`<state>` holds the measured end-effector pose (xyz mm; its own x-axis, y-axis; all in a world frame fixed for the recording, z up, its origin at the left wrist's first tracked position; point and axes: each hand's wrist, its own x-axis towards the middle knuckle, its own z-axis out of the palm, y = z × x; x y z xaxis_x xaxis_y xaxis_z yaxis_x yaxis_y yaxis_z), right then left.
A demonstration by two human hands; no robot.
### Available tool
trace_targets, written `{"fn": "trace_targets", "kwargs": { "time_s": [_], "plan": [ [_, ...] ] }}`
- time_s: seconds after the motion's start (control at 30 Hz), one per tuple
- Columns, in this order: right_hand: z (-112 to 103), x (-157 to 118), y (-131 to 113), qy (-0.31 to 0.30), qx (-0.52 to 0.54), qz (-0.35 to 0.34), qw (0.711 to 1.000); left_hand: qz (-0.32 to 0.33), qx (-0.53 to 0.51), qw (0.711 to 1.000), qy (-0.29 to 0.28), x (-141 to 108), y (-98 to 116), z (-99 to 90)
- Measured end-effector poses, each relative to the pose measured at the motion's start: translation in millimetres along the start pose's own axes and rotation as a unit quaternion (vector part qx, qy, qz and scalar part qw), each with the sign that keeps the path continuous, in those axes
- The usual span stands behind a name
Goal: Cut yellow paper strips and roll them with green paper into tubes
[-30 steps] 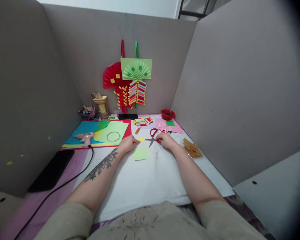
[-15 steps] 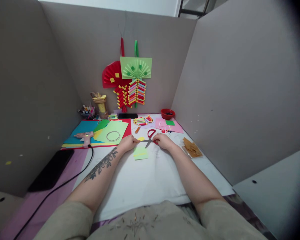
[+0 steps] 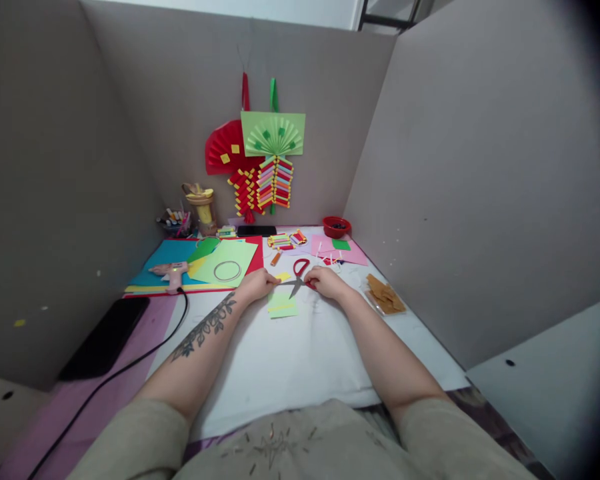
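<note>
A pair of scissors with red handles is spread open above the table. My right hand is closed on one red handle, while the other handle loop stands free above it. One blade points left to the fingertips of my left hand; the other slants down toward the light green paper. The left fingers are pinched together at that blade's tip, and what lies between them is too small to make out. A small yellow piece of paper lies just behind the blade.
Coloured sheets and a glue gun lie at left, its black cord running forward. A red bowl stands at the back right. Brown pieces in a clear bag lie at right. Paper firecracker decorations hang on the back panel.
The view has shifted very slightly. The scissors' free handle and lower blade have tilted a little to the left; both hands stay almost where they were.
</note>
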<state>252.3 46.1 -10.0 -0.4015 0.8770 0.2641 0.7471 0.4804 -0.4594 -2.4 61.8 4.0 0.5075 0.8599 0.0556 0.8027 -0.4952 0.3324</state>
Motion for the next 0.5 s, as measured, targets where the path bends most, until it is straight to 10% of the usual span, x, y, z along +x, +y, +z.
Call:
{"fn": "trace_targets", "kwargs": {
  "time_s": [0.5],
  "plan": [
    [-6, 0, 10, 0.011, -0.051, 0.058, 0.997, 0.006, -0.004, 1.0, 0.013, -3, 1, -0.9]
  ]
}}
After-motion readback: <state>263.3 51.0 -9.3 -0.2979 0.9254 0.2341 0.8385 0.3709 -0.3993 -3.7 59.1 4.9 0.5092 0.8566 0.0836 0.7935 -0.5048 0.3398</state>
